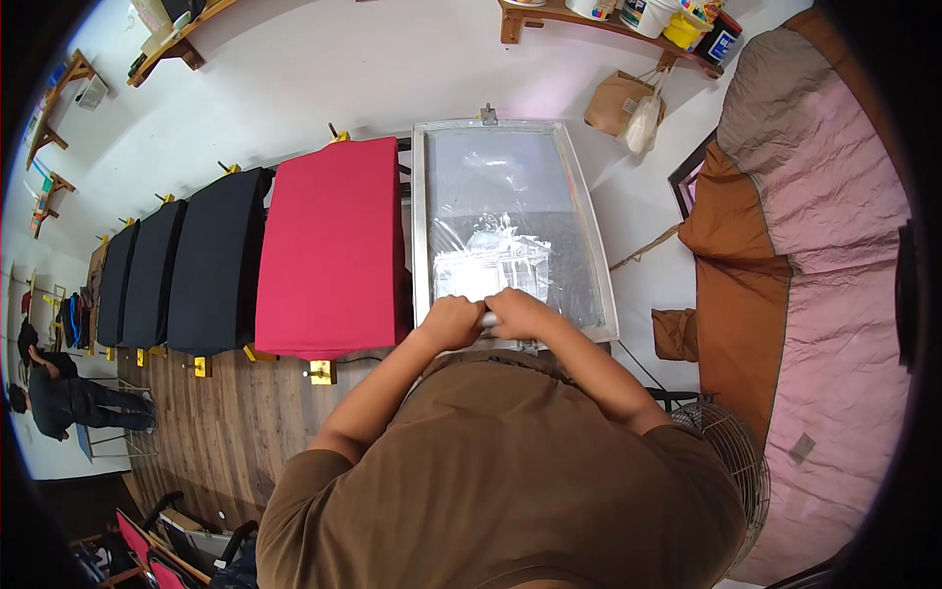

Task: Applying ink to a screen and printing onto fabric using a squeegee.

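Fingers of my left hand [451,323] and right hand [520,314] grasp a pale bar [490,319] at the near end of the framed screen [421,216], beside the white smear [471,271]; level, equal pressure would probably keep strokes even.

Bright; glare on framed screen [505,221]; edges warped

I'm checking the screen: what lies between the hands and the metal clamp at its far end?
In the head view, the framed grey screen lies there, with white smears nearest the hands.
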Available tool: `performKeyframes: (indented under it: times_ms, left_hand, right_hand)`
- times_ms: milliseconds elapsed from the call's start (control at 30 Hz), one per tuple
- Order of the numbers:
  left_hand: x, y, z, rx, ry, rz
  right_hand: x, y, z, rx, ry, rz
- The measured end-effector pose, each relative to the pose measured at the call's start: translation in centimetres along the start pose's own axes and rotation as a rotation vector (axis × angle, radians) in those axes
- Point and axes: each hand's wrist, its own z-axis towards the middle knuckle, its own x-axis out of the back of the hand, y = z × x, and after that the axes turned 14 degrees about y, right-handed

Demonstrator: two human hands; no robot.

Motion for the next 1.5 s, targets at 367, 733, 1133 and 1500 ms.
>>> performKeyframes:
  times_ms: [367, 733, 1133, 1500]
  left_hand:
    - [1.1, -5.7, 7.7, 0.070, 0.070, 0.080]
    - [-0.4, -5.9, 7.3, 0.038, 0.043, 0.103]
    - [-1.4, 0.4, -1.6, 0.028, 0.121, -0.018]
    - [2.3, -4.2, 5.7, 0.065, 0.033, 0.051]
  right_hand:
    - [2.3, 3.7, 8.6, 0.019, 0.147, -0.059]
    - [0.6, 4.2, 8.3, -0.035, 0.083, -0.123]
    - [-1.9, 0.2, -0.3, -0.004, 0.006, -0.054]
    - [2.2, 2.0, 6.4, -0.036, 0.029, -0.060]
